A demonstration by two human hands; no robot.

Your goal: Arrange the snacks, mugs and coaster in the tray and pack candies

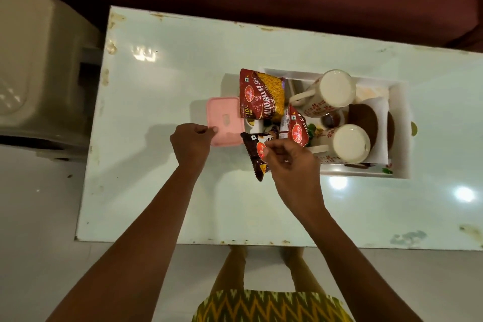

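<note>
A white tray [400,123] on the table holds two flowered mugs, one at the back [332,91] and one at the front [347,144], with brown round coasters [364,120] to their right. A red-and-yellow snack packet [261,94] leans over the tray's left end beside a smaller red packet [295,125]. A pink lidded box [226,121] lies just left of the tray. My left hand [192,142] pinches the box's left edge. My right hand [290,165] has its fingers closed at the top of a dark brown snack packet [254,154] at the tray's front left corner.
The pale glossy table [162,178] has chipped edges. A beige plastic chair [39,73] stands off its left end. A dark maroon surface runs behind the table. Pale floor tiles and my feet lie below the front edge.
</note>
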